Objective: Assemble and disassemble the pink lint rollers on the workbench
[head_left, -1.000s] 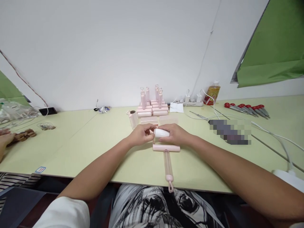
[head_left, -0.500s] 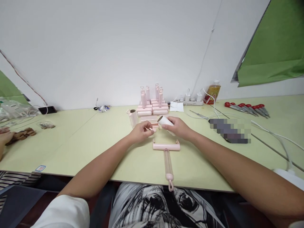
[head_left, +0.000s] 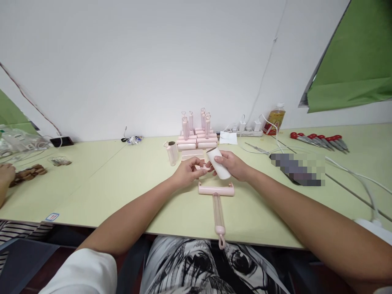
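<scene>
With the white roll (head_left: 219, 165) as the middle of the dial and twelve toward the wall, the right grip (head_left: 232, 164) is clasped around that roll, raised over the pale yellow-green bench (head_left: 101, 183). The roll is a matte, plain cylinder with a brown cardboard-like core showing at its open end; it tilts, that end toward eleven and the other toward five. The right thumb lies across its near face, the fingers curl behind it with their tips emerging at the nine o'clock side, and the forearm runs off toward four. At nine o'clock, the left grip (head_left: 187, 171) has thumb and fingers bent close together beside a small pink piece (head_left: 202, 166); whether they pinch it cannot be told. The left forearm slants away toward eight. At six lies a T-shaped pink frame (head_left: 216, 190), its glossy, rounded crossbar carrying a short prong at each end pointing to twelve, its see-through pinkish handle (head_left: 218, 212) running toward the bench edge and finishing in a smooth cap and a slim loop. At ten stands a pink cylinder (head_left: 172, 154) with a dark round opening. Toward eleven, matching pink rollers (head_left: 196, 141) sit in close rows, glossy bars below, slender translucent handles upright with looped tops.
</scene>
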`<state>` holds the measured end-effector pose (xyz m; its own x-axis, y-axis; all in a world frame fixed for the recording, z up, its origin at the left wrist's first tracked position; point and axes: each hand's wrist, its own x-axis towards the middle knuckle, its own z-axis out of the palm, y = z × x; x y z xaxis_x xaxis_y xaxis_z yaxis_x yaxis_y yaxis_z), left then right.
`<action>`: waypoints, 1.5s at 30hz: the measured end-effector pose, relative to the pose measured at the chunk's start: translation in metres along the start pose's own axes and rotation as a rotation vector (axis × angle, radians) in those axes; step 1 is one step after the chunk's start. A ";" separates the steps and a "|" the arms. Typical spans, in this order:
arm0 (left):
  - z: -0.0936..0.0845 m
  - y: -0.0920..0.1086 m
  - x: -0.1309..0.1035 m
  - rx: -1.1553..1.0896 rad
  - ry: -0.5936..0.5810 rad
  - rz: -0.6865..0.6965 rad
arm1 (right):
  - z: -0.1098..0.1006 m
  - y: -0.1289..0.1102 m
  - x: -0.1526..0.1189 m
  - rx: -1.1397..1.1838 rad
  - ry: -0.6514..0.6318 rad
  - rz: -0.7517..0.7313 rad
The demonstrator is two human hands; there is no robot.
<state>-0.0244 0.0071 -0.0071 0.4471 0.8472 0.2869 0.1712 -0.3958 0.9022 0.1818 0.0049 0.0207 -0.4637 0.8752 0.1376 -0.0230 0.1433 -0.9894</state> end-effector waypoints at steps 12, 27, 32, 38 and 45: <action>-0.013 0.002 -0.003 0.290 0.006 -0.048 | -0.050 0.006 0.008 -0.892 0.151 0.251; -0.008 0.014 -0.002 0.255 0.017 0.231 | 0.003 -0.017 -0.008 -0.623 -0.080 -0.191; -0.015 0.012 0.001 -0.049 0.140 0.038 | -0.005 -0.012 -0.004 -0.081 0.060 -0.009; -0.019 0.006 0.005 -0.170 0.190 0.003 | -0.006 -0.010 -0.003 -0.025 0.017 0.054; -0.018 0.005 0.004 -0.148 0.179 0.007 | -0.001 -0.009 -0.002 -0.065 0.097 0.008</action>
<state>-0.0374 0.0153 0.0042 0.2825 0.8991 0.3344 0.0322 -0.3573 0.9334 0.1841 0.0023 0.0292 -0.3754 0.9167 0.1367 0.0389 0.1630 -0.9859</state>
